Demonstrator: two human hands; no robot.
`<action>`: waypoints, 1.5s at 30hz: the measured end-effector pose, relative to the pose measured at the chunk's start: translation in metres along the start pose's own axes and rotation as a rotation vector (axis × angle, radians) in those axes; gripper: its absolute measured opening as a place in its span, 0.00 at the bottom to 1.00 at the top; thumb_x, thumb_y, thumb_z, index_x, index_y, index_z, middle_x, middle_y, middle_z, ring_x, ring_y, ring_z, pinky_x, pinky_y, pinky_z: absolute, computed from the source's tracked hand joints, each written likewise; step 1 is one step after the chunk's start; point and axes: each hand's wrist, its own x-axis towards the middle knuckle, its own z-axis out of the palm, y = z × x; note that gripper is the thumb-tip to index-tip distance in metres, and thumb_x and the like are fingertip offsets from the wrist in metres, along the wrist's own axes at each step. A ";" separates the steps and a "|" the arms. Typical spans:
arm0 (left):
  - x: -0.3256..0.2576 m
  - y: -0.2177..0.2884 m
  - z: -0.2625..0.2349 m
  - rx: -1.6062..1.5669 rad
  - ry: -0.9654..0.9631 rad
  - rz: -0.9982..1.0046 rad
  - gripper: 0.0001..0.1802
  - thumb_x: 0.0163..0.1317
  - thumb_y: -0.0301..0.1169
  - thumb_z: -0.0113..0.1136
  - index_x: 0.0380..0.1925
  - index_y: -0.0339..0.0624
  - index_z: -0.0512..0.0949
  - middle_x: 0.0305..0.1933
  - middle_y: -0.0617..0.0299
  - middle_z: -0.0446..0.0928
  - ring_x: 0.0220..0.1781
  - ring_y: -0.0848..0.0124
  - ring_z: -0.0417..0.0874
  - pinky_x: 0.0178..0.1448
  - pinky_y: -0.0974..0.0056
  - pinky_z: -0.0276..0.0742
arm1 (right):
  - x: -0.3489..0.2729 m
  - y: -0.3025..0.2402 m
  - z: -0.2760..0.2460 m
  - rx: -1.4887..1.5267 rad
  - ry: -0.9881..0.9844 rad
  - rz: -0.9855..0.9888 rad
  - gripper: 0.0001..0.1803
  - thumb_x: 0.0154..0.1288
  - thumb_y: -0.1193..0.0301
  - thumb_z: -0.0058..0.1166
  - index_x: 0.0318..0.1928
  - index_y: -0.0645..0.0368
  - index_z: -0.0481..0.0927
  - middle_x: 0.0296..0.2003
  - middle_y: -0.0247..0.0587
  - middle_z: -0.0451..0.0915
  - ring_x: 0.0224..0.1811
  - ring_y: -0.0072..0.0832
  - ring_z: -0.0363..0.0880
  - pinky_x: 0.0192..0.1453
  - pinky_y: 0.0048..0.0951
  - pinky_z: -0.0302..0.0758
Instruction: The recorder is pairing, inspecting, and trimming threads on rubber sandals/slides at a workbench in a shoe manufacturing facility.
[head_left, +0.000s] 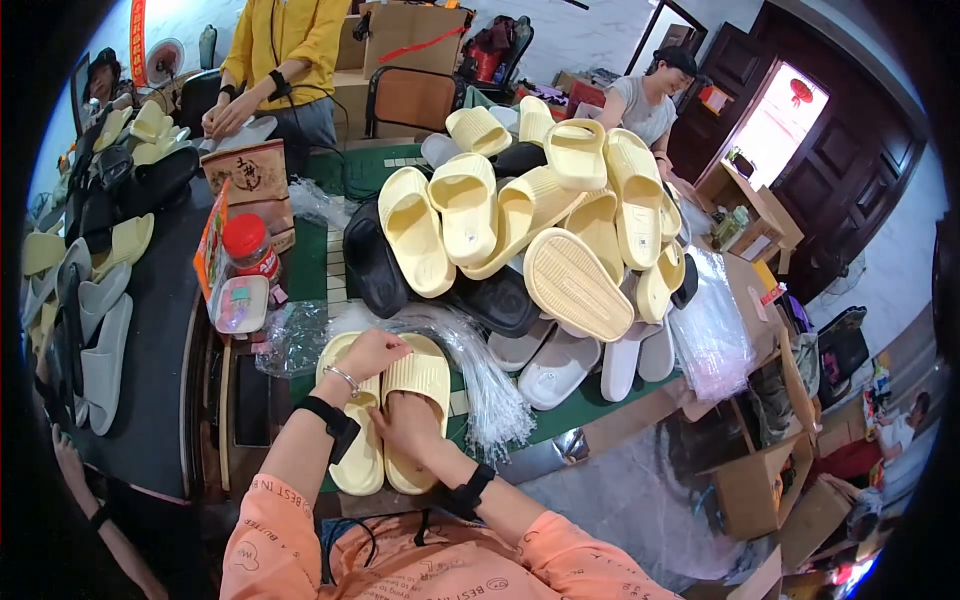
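A pair of pale yellow slide sandals lies side by side in front of me, the left slide [356, 462] and the right slide [408, 474]. My left hand [368, 358] reaches over the straps, its fingertips pinched together at the right slide's strap; anything between them is too small to make out. Inside the right slide, my right hand [408, 424] has its fingers under the strap, partly hidden, and its thumb against the inner side. Close by on the right lies a bundle of thin clear plastic strands [492, 392].
Yellow slides [465, 210], black slides [375, 265] and white slides [560, 370] are heaped ahead. Clear plastic bags [710, 330] lie right. A red-lidded jar [247, 240] stands left, beside a conveyor belt [165, 300] with more slides. Co-workers stand across the table.
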 end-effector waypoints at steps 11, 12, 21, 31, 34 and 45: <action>0.002 -0.005 0.001 0.097 0.005 0.003 0.15 0.54 0.38 0.56 0.29 0.34 0.77 0.20 0.56 0.75 0.24 0.73 0.73 0.32 0.65 0.70 | 0.013 0.009 0.000 0.217 -0.019 0.106 0.27 0.55 0.50 0.51 0.26 0.67 0.75 0.25 0.55 0.76 0.28 0.49 0.75 0.33 0.42 0.70; 0.007 -0.001 0.006 0.067 -0.014 -0.001 0.15 0.54 0.38 0.56 0.30 0.34 0.77 0.21 0.57 0.75 0.25 0.75 0.73 0.32 0.66 0.70 | 0.013 0.015 0.000 0.252 0.042 0.098 0.29 0.55 0.48 0.50 0.28 0.67 0.76 0.27 0.55 0.77 0.30 0.49 0.75 0.35 0.42 0.70; 0.003 -0.015 0.004 -0.105 -0.032 -0.041 0.11 0.56 0.33 0.56 0.32 0.35 0.78 0.25 0.60 0.77 0.29 0.77 0.73 0.35 0.68 0.70 | 0.010 0.008 0.002 0.190 -0.023 0.031 0.23 0.54 0.55 0.53 0.33 0.68 0.75 0.28 0.57 0.76 0.32 0.49 0.75 0.37 0.41 0.71; 0.004 -0.011 0.003 -0.077 -0.060 -0.022 0.10 0.59 0.31 0.53 0.31 0.33 0.77 0.27 0.69 0.75 0.30 0.82 0.70 0.36 0.73 0.69 | 0.010 0.010 0.007 0.104 0.215 -0.059 0.27 0.57 0.51 0.48 0.34 0.68 0.75 0.29 0.59 0.76 0.33 0.52 0.74 0.39 0.43 0.71; 0.001 -0.013 0.002 -0.047 -0.032 0.040 0.12 0.56 0.35 0.54 0.30 0.37 0.78 0.25 0.59 0.78 0.28 0.73 0.75 0.35 0.66 0.71 | 0.011 0.008 0.003 0.141 0.197 -0.078 0.27 0.57 0.51 0.49 0.35 0.68 0.75 0.29 0.59 0.76 0.33 0.52 0.74 0.39 0.43 0.71; 0.002 -0.001 0.005 0.264 0.058 0.045 0.15 0.55 0.41 0.51 0.30 0.42 0.79 0.30 0.50 0.77 0.33 0.55 0.78 0.39 0.59 0.72 | -0.014 0.028 -0.001 -0.050 0.195 -0.209 0.18 0.45 0.82 0.45 0.42 0.69 0.68 0.39 0.59 0.71 0.44 0.50 0.68 0.49 0.42 0.65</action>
